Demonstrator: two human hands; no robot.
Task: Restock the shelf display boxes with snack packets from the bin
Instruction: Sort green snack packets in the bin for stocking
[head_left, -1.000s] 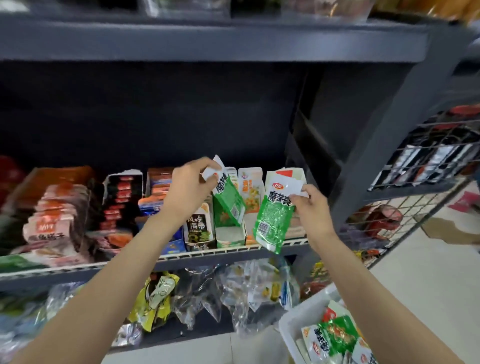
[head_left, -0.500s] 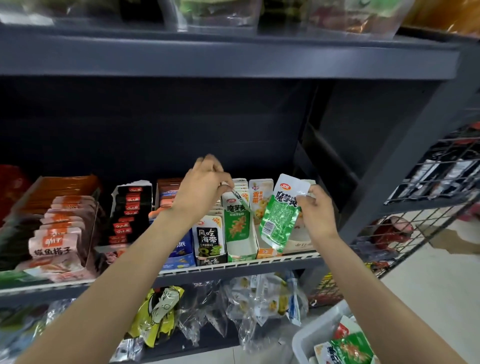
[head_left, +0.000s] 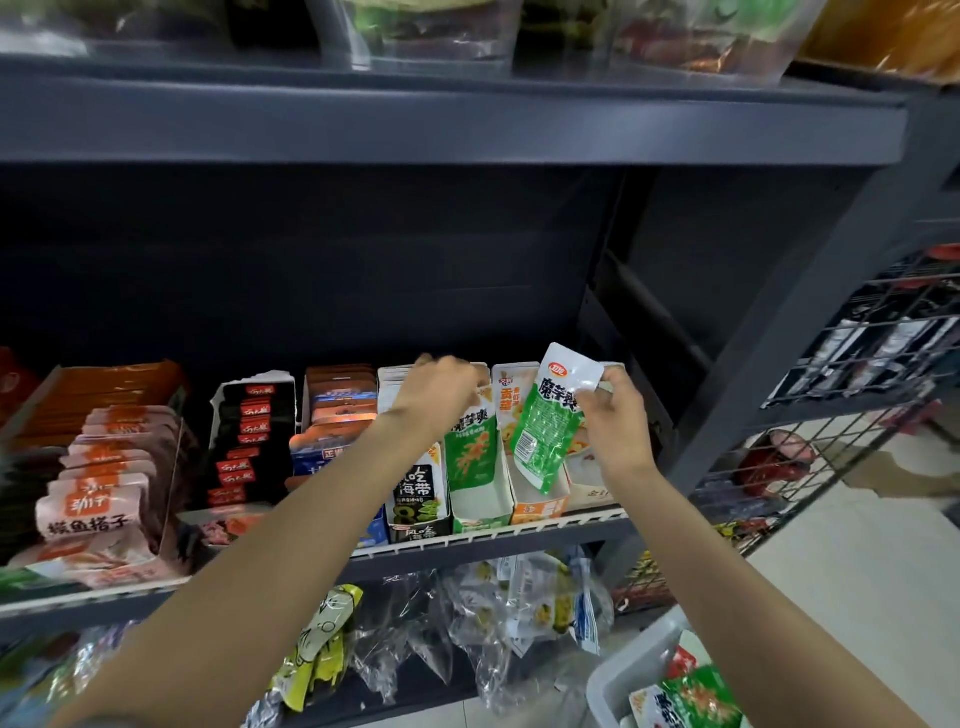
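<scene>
The dark metal shelf (head_left: 498, 540) spans the view, its wire front edge carrying a row of display boxes. From nine o'clock towards the centre stand the fuller ones: an orange box of pinkish packets (head_left: 98, 478), a black-and-red box (head_left: 249, 441), then a blue-and-orange one. Right of centre sit the narrow boxes being worked on: a black seaweed box (head_left: 418, 493), the green-and-white display box (head_left: 475, 467) and an orange-fronted box (head_left: 535, 499).

At five o'clock, on the floor side, the white bin (head_left: 618, 691) shows more green packets inside, so restocking looks, at a guess, only partly done: stock is left to move, and the green-and-white display box has open room at its front (how deep its rear stack runs is hidden by the hand).

The left hand (head_left: 441, 395) reaches into the top of the green-and-white display box, fingers curled down at a packet standing there; motion blur hides whether the grip is pinching it.

The right hand (head_left: 613, 415) pinches the green snack packet (head_left: 545, 421) by its white top edge, at about three o'clock from the left hand. The packet hangs in front of the orange-fronted box, not yet in any box. Its long axis runs near vertical, tilted: white header towards one o'clock, green bottom towards seven.
</scene>
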